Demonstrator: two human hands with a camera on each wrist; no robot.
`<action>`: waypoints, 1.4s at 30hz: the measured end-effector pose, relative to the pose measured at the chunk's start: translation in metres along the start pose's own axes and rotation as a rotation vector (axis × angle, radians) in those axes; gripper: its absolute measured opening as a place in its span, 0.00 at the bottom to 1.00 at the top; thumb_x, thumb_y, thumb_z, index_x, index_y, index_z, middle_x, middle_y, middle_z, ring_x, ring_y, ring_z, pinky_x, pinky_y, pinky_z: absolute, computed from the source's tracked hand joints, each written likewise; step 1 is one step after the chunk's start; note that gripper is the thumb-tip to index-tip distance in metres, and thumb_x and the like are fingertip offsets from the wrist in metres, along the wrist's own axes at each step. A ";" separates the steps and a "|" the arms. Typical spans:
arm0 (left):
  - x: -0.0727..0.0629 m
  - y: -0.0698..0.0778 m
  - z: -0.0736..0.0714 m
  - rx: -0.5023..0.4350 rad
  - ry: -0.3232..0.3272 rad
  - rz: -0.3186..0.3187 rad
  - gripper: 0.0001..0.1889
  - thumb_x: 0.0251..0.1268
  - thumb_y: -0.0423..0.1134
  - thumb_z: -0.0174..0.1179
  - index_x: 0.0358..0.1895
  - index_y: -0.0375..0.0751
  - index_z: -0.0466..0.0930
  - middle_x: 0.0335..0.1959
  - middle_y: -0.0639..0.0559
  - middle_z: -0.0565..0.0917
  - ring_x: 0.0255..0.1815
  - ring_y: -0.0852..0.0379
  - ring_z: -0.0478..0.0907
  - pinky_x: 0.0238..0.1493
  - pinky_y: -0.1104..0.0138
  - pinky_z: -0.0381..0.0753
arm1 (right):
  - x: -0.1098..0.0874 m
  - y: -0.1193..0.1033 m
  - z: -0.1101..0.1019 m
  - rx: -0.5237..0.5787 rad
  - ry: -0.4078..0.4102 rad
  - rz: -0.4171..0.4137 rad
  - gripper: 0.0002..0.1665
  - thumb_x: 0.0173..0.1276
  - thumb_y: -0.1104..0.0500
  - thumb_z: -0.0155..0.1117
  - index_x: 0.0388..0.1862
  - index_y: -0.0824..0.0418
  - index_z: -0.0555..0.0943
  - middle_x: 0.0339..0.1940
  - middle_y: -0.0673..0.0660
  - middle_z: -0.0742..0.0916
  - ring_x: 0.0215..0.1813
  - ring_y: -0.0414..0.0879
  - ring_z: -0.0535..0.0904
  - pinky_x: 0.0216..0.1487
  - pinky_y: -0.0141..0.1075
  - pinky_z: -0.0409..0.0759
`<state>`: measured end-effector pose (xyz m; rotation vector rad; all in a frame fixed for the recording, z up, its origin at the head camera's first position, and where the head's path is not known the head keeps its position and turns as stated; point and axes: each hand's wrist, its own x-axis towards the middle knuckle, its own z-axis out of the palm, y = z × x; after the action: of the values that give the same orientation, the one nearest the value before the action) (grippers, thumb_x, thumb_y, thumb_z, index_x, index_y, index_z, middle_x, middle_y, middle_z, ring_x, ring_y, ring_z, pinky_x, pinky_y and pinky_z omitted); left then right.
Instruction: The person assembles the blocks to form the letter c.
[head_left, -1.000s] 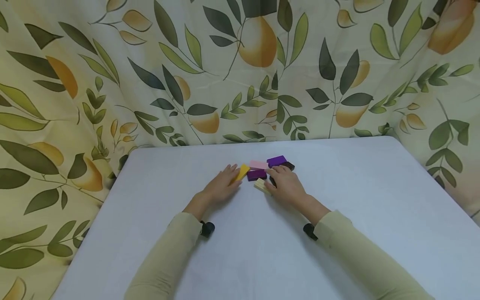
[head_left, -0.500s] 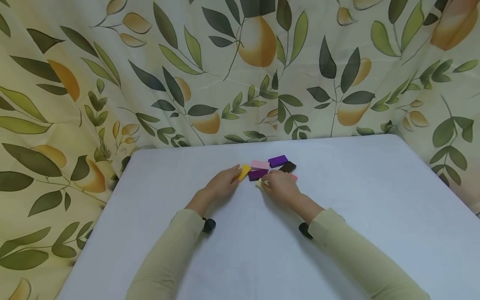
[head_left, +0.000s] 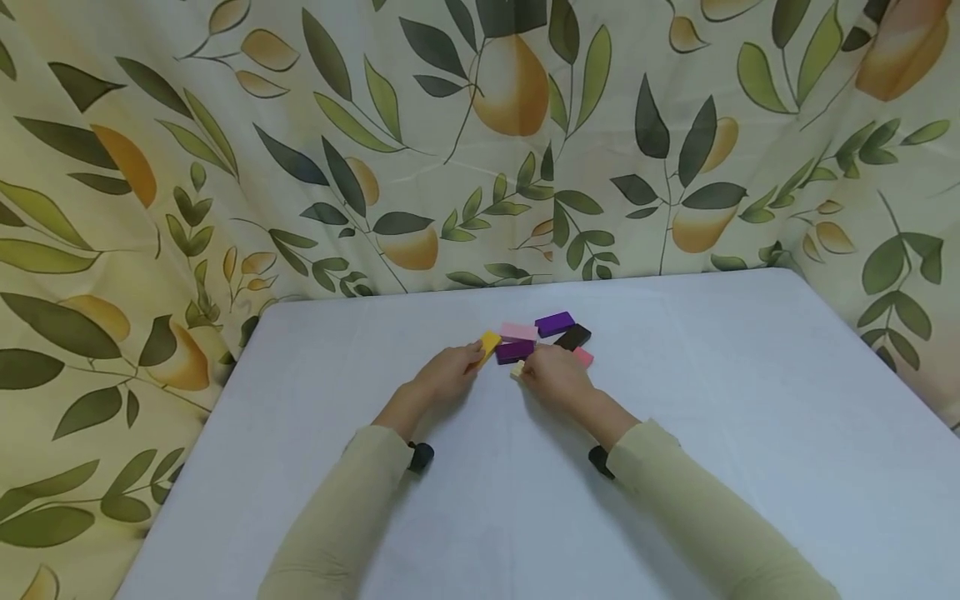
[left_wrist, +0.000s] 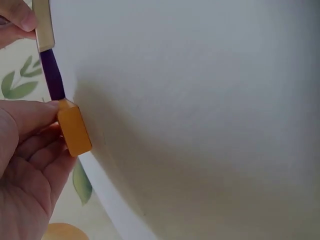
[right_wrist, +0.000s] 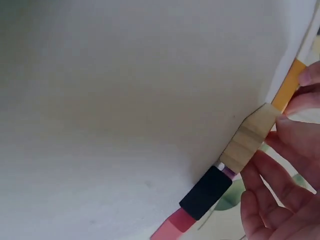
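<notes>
My left hand [head_left: 448, 372] pinches a yellow block [head_left: 488, 347] between thumb and fingers, at the left end of a small cluster of blocks. In the left wrist view this block [left_wrist: 75, 131] stands at the thumb tip. My right hand [head_left: 558, 375] grips a pale wooden block [head_left: 517, 369], mostly covered by the fingers in the head view. The right wrist view shows more of that wooden block [right_wrist: 250, 136], with the thumb at its end. A dark purple block [head_left: 515, 352] lies between the two hands.
Behind the hands lie a light pink block [head_left: 518, 332] and a purple block [head_left: 554, 323]. A black-brown block [head_left: 573, 337] and a coral pink block [head_left: 583, 357] sit just right of my right hand. The white table [head_left: 480, 500] ends at a patterned curtain [head_left: 465, 150].
My right fingers, spread over the blocks earlier, have curled onto the pale block, uncovering the black-brown and coral blocks. My left fingers have drawn in around the yellow block.
</notes>
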<state>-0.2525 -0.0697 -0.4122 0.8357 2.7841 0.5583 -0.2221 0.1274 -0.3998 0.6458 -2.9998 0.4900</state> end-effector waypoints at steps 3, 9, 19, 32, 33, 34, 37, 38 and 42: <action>-0.006 0.004 0.002 -0.005 0.011 -0.009 0.20 0.68 0.30 0.49 0.62 0.33 0.67 0.66 0.44 0.63 0.65 0.48 0.61 0.64 0.61 0.59 | -0.006 -0.002 0.000 -0.006 0.003 -0.022 0.04 0.57 0.65 0.66 0.30 0.63 0.87 0.27 0.55 0.84 0.31 0.47 0.78 0.34 0.37 0.78; -0.014 0.010 0.007 0.009 0.009 -0.050 0.21 0.69 0.32 0.48 0.64 0.34 0.65 0.66 0.44 0.63 0.65 0.48 0.61 0.63 0.60 0.60 | -0.010 -0.005 -0.003 0.003 -0.019 -0.024 0.05 0.56 0.65 0.67 0.32 0.64 0.87 0.26 0.55 0.84 0.30 0.46 0.78 0.35 0.37 0.78; -0.029 0.020 0.010 0.024 0.000 -0.070 0.21 0.70 0.34 0.48 0.64 0.34 0.65 0.66 0.43 0.62 0.65 0.48 0.61 0.63 0.60 0.60 | -0.021 -0.007 -0.005 -0.002 -0.053 0.016 0.05 0.56 0.64 0.68 0.32 0.64 0.86 0.25 0.54 0.84 0.28 0.45 0.76 0.36 0.38 0.79; -0.046 0.032 0.011 0.087 -0.003 -0.068 0.17 0.69 0.34 0.50 0.58 0.30 0.71 0.65 0.38 0.64 0.63 0.46 0.64 0.59 0.59 0.65 | -0.037 -0.012 -0.009 0.041 -0.108 0.002 0.05 0.55 0.63 0.69 0.31 0.64 0.86 0.26 0.55 0.85 0.26 0.44 0.74 0.34 0.37 0.78; -0.048 0.033 0.011 0.101 -0.007 -0.061 0.16 0.68 0.34 0.50 0.56 0.31 0.72 0.64 0.38 0.65 0.63 0.45 0.65 0.59 0.59 0.66 | -0.039 -0.012 -0.009 0.040 -0.103 -0.005 0.05 0.55 0.63 0.69 0.30 0.65 0.86 0.26 0.55 0.85 0.26 0.43 0.74 0.34 0.37 0.79; -0.049 0.034 0.011 0.115 -0.009 -0.054 0.15 0.68 0.34 0.50 0.55 0.31 0.73 0.64 0.37 0.65 0.62 0.45 0.66 0.58 0.58 0.67 | -0.040 -0.012 -0.008 0.040 -0.098 -0.013 0.05 0.55 0.63 0.69 0.30 0.65 0.86 0.26 0.55 0.85 0.26 0.43 0.74 0.33 0.37 0.78; -0.053 0.037 0.010 0.138 -0.010 -0.047 0.13 0.68 0.34 0.51 0.52 0.32 0.74 0.63 0.37 0.66 0.61 0.44 0.67 0.57 0.58 0.68 | -0.044 -0.012 -0.008 0.043 -0.080 -0.036 0.04 0.54 0.64 0.69 0.29 0.65 0.86 0.25 0.54 0.84 0.26 0.42 0.74 0.33 0.36 0.78; -0.054 0.038 0.010 0.135 -0.010 -0.051 0.14 0.68 0.34 0.51 0.53 0.32 0.73 0.63 0.37 0.66 0.61 0.44 0.67 0.57 0.58 0.68 | -0.046 -0.013 -0.009 0.045 -0.078 -0.043 0.04 0.55 0.64 0.69 0.29 0.65 0.86 0.24 0.54 0.84 0.25 0.42 0.74 0.32 0.36 0.78; -0.059 0.041 0.013 0.144 -0.017 -0.062 0.18 0.68 0.35 0.51 0.58 0.30 0.71 0.63 0.37 0.67 0.61 0.45 0.67 0.57 0.59 0.68 | -0.052 -0.014 -0.011 0.060 -0.117 -0.033 0.03 0.55 0.64 0.69 0.26 0.63 0.86 0.20 0.50 0.82 0.22 0.41 0.70 0.27 0.33 0.75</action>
<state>-0.1796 -0.0672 -0.4041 0.7747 2.8504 0.3419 -0.1698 0.1394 -0.3900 0.7532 -3.0875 0.5620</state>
